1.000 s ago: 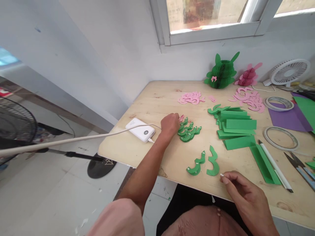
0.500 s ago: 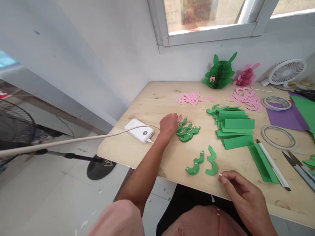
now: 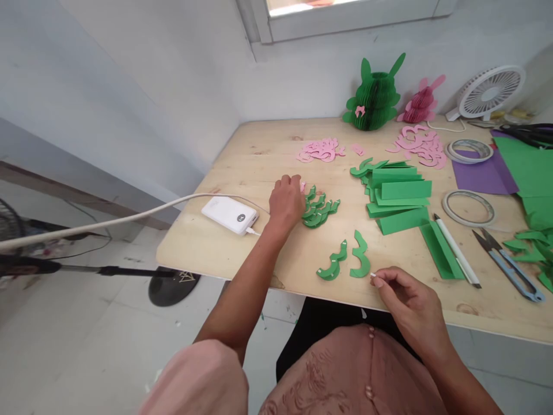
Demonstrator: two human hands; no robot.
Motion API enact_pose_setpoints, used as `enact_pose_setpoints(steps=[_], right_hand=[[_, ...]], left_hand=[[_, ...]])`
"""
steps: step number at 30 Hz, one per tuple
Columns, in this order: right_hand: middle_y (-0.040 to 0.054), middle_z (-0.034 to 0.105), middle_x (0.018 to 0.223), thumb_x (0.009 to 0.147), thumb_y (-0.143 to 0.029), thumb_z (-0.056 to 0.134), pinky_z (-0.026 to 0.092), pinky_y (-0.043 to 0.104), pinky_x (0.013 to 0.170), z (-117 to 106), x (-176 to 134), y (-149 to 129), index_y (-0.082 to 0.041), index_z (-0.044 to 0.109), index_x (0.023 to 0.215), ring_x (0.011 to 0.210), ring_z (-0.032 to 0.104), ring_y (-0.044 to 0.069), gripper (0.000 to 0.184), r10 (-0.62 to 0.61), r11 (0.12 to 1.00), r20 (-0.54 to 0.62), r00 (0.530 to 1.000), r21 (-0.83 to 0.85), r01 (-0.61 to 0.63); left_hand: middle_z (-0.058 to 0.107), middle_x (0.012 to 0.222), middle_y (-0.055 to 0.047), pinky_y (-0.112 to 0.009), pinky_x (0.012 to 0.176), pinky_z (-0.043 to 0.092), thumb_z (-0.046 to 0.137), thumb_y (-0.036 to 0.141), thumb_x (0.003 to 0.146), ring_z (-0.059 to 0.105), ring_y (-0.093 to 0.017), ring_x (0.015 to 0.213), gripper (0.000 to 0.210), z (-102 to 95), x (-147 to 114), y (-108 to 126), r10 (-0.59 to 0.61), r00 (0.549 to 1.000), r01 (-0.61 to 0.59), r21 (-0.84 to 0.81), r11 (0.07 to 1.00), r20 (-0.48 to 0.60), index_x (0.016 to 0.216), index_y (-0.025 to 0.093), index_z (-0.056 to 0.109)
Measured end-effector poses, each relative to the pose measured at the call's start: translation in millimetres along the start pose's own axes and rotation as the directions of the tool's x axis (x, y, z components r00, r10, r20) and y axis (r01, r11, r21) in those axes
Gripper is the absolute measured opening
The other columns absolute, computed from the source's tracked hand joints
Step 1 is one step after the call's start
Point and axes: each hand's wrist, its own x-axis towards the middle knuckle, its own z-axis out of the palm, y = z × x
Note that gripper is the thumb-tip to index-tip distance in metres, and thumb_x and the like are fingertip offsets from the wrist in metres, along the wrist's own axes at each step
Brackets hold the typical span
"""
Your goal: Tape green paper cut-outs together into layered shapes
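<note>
- We pinch a small white strip (image 3: 372, 275) between thumb and forefinger of our right hand (image 3: 410, 297), by the desk's (image 3: 184, 245) near edge.
- Just beside the strip lies a green scalloped cutout (image 3: 361, 262), flat on the wood.
- Next to it, closer to the left edge, a second green cutout (image 3: 332, 268) bears little white patches.
- Farther from the near edge, our left hand (image 3: 286, 199) rests, fingers curled, beside a heap of green cutouts (image 3: 320, 213) with white patches. A bit of pink (image 3: 303, 187) shows at its fingertips; we cannot tell whether it grips this.
- Between that hand and the left edge we have a white power bank (image 3: 228, 214), a cable plugged in.
- Toward the right side lie folded green papers (image 3: 404, 190), a white pen (image 3: 458, 252) and blue-handled snips (image 3: 510, 274).
- Along the far edge we see a green honeycomb figure (image 3: 375, 104), a smaller pink figure (image 3: 418, 109) and a white fan (image 3: 491, 92); nearer us lie pink cutouts (image 3: 321, 150).
</note>
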Motion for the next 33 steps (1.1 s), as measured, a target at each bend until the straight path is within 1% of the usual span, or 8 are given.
enact_pose_setpoints(steps=[4, 7, 9, 11, 17, 23, 27, 33], right_hand=[[0.0039, 0.07, 0.077, 0.082, -0.039, 0.055, 0.05, 0.025, 0.063, -0.5, 0.3, -2.8, -0.02, 0.065, 0.074, 0.071, 0.064, 0.018, 0.023, 0.012, 1.0, 0.003, 1.0, 0.007, -0.012], [0.0037, 0.07, 0.077, 0.082, -0.039, 0.056, 0.05, 0.025, 0.064, -0.5, 0.3, -3.5, -0.02, 0.065, 0.075, 0.071, 0.063, 0.018, 0.023, 0.017, 1.0, 0.004, 1.0, 0.021, -0.017], [0.0035, 0.069, 0.077, 0.082, -0.038, 0.056, 0.049, 0.025, 0.064, 0.0, 0.3, -2.9, -0.019, 0.065, 0.075, 0.071, 0.063, 0.017, 0.022, 0.016, 0.999, 0.004, 1.0, 0.027, -0.016], [0.0036, 0.07, 0.078, 0.083, -0.037, 0.056, 0.049, 0.025, 0.064, 0.6, 0.4, -2.0, -0.019, 0.065, 0.076, 0.071, 0.062, 0.017, 0.022, 0.015, 0.999, 0.007, 1.0, 0.03, -0.015], [0.0043, 0.07, 0.077, 0.082, -0.037, 0.056, 0.049, 0.027, 0.064, 0.4, 1.1, -1.9, -0.019, 0.066, 0.075, 0.069, 0.062, 0.018, 0.021, 0.015, 1.0, 0.003, 1.0, 0.024, -0.015], [0.0047, 0.07, 0.079, 0.082, -0.037, 0.056, 0.05, 0.027, 0.063, -0.4, 1.2, -1.8, -0.019, 0.066, 0.076, 0.071, 0.063, 0.018, 0.022, 0.022, 0.999, 0.012, 1.0, 0.032, -0.022], [0.0051, 0.07, 0.079, 0.082, -0.037, 0.056, 0.05, 0.027, 0.063, 0.1, 1.0, -1.8, -0.018, 0.066, 0.076, 0.072, 0.062, 0.018, 0.022, 0.032, 0.998, 0.009, 0.999, 0.056, -0.032], [0.0045, 0.069, 0.078, 0.082, -0.037, 0.057, 0.049, 0.027, 0.063, 0.3, 1.5, -0.5, -0.019, 0.066, 0.076, 0.071, 0.062, 0.018, 0.021, 0.025, 0.998, 0.019, 1.0, 0.057, -0.026]], left_hand=[[0.056, 0.12, -0.012, -0.034, 0.093, 0.043, 0.047, 0.015, 0.086, 0.052, -0.025, 0.112, 0.038, -3.0, -19.6, 7.0, 0.146, 0.98, -0.17, -0.186, 0.968, -0.138, 0.124, 0.017, 0.049], [0.059, 0.116, -0.007, -0.031, 0.095, 0.043, 0.046, 0.015, 0.088, 0.053, -0.02, 0.114, 0.029, -5.5, -45.1, 14.1, 0.293, 0.943, -0.333, -0.366, 0.869, -0.16, 0.115, 0.02, 0.053], [0.062, 0.111, -0.006, -0.03, 0.093, 0.045, 0.047, 0.015, 0.088, 0.056, -0.018, 0.109, 0.023, -6.8, -65.1, 18.2, 0.35, 0.924, -0.382, -0.458, 0.803, -0.157, 0.108, 0.019, 0.055], [0.064, 0.103, -0.005, -0.031, 0.089, 0.046, 0.05, 0.019, 0.087, 0.058, -0.018, 0.103, 0.016, -7.4, -84.5, 20.8, 0.347, 0.927, -0.37, -0.506, 0.779, -0.144, 0.102, 0.019, 0.057], [0.066, 0.092, -0.004, -0.033, 0.078, 0.046, 0.063, 0.029, 0.08, 0.058, -0.021, 0.088, 0.015, -3.1, -118.0, 25.2, 0.372, 0.928, -0.333, -0.441, 0.834, 0.003, 0.091, 0.02, 0.058], [0.064, 0.089, -0.005, -0.034, 0.075, 0.044, 0.057, 0.024, 0.083, 0.057, -0.02, 0.084, 0.008, 2.9, -119.5, 32.9, 0.34, 0.94, -0.316, -0.297, 0.901, 0.03, 0.089, 0.02, 0.06], [0.064, 0.089, -0.005, -0.033, 0.076, 0.045, 0.054, 0.019, 0.083, 0.057, -0.02, 0.084, 0.01, 3.0, -119.7, 35.3, 0.315, 0.949, -0.299, -0.266, 0.917, 0.02, 0.091, 0.019, 0.06], [0.064, 0.091, -0.006, -0.034, 0.074, 0.045, 0.06, 0.028, 0.082, 0.057, -0.022, 0.086, 0.014, -1.2, -120.2, 39.7, 0.317, 0.947, -0.297, -0.227, 0.928, 0.055, 0.093, 0.02, 0.061]])
